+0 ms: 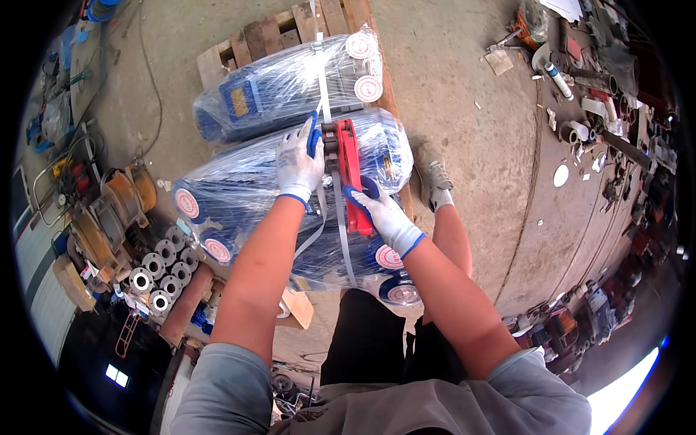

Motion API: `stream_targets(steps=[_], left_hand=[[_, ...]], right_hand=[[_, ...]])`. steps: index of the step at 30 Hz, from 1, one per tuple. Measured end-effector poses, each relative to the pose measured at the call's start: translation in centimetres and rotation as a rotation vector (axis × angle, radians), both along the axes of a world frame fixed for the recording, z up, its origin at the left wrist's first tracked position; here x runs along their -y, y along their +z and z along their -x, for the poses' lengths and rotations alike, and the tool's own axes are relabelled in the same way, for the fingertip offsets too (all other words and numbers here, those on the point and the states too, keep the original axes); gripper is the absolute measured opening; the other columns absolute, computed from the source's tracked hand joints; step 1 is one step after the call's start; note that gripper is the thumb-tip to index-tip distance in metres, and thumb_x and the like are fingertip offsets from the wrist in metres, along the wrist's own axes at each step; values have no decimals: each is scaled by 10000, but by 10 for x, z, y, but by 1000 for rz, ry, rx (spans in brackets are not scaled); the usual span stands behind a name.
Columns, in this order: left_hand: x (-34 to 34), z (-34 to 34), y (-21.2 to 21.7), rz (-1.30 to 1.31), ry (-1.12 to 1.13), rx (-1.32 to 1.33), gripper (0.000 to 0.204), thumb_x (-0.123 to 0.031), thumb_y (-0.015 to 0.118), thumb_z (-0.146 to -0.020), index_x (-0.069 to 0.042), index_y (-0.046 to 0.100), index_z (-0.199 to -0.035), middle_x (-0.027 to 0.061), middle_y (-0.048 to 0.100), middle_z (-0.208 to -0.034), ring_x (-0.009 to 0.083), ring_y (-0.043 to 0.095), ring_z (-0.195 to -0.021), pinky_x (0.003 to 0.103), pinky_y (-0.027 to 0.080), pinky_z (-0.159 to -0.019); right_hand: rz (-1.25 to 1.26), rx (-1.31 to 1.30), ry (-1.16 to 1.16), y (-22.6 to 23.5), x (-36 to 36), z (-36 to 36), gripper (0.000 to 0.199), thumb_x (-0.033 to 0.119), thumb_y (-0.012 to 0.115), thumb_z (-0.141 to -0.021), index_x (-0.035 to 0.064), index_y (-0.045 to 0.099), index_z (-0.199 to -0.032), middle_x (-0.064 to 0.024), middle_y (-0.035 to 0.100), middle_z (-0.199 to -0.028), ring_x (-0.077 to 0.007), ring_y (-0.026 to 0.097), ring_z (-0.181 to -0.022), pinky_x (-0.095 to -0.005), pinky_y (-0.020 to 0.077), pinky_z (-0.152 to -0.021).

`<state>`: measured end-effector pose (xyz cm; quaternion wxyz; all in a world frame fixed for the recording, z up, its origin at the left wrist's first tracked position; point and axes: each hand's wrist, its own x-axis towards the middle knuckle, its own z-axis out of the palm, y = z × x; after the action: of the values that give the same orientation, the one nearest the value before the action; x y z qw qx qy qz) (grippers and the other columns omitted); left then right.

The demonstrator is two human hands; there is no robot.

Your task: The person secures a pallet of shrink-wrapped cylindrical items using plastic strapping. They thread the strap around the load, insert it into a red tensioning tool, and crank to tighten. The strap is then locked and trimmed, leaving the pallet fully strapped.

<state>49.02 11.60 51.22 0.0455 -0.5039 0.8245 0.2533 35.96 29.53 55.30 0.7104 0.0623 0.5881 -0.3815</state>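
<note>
Centre frame: left hand (299, 161) pressed flat on wrapped motor (290, 196) beside strap (341, 225). Right hand (384, 214) clamped round red strapping tool (348, 170) handle. Strap already over both motors on pallet (283, 32), threaded thru tool; tail loose, so tightening and sealing probably left.

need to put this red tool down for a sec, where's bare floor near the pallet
Bare concrete floor lies right of the wrapped motors, between pallet and cluttered workbench. Left is crowded with metal tubes and machine parts.
</note>
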Motion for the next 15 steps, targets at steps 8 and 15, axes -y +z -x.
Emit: stream_targets(steps=[8, 15], left_hand=[[-2, -6, -10, 12, 97, -173, 439, -339, 708, -962, -88, 698, -1323, 162, 731, -1247, 377, 662, -1161, 471, 484, -1078], [42, 25, -9, -411, 324, -168, 600, -464, 740, -940, -7, 676, -1325, 218, 729, -1270, 350, 694, -1188, 402, 507, -1044]], right_hand=[[-12, 146, -17, -5, -1, 0, 780, 325, 818, -922, -62, 452, -1491, -174, 657, -1276, -214, 649, -1080, -353, 545, -959], [52, 25, 181, -16, 6, 9, 672, 401, 791, -873, -98, 578, -1268, -192, 695, -1079, -244, 675, -941, -351, 557, -856]])
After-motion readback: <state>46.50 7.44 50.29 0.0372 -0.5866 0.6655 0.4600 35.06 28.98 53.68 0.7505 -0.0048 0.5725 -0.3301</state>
